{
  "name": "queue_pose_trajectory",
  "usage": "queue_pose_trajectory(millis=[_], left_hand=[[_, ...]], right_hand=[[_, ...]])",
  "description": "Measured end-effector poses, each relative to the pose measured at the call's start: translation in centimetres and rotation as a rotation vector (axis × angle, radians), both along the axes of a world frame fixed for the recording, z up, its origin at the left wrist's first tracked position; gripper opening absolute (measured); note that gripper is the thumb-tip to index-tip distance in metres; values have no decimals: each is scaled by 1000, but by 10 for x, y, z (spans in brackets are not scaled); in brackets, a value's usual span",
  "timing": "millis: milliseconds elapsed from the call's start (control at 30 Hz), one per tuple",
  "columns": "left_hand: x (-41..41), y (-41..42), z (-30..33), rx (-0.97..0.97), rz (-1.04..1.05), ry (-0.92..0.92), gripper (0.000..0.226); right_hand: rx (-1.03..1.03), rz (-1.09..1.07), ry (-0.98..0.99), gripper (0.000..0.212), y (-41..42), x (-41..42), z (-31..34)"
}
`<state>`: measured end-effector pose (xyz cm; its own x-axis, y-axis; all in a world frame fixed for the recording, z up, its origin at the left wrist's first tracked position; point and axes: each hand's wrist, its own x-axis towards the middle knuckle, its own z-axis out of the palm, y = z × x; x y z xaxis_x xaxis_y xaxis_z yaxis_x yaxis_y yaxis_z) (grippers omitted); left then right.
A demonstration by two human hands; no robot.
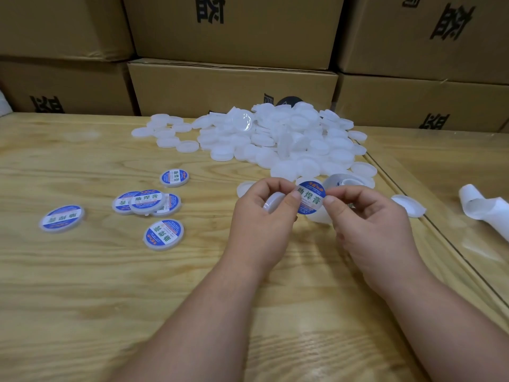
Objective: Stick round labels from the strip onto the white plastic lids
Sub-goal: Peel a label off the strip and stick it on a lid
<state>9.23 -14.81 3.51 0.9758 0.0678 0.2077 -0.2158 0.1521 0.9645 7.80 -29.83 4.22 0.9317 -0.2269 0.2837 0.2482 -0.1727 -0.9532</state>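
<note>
You have a light wood-grain table (82, 285) in front of you, with a dark seam running diagonally across its right side. Behind it, brown cardboard boxes (234, 28) are stacked in two rows along the far edge, touching one another. You can see bold black characters printed on their fronts, partly cut off.

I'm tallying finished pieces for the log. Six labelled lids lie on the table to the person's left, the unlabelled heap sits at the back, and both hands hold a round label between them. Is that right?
Not quite: the head view shows five labelled lids, not six: three overlapping and two lying apart. The rest holds: the unlabelled heap sits at the back, and the left hand and right hand pinch a round label between them.
</note>
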Motion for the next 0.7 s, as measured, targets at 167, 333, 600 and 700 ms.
queue_pose_trajectory(millis=[167,333,600,700], left_hand=[[0,1,-1,-5,-21,-1,11],[0,1,0,-60,-99,17,19],[1,3,5,-461,-202,130,26],[3,-1,3,-471,-189,178,27]], right_hand=[[0,6,-6,12,1,0,0],[50,-21,-24,8,1,0,3],[256,-84,-93,11,1,-1,7],[287,-22,-97,14,5,-2,7]])
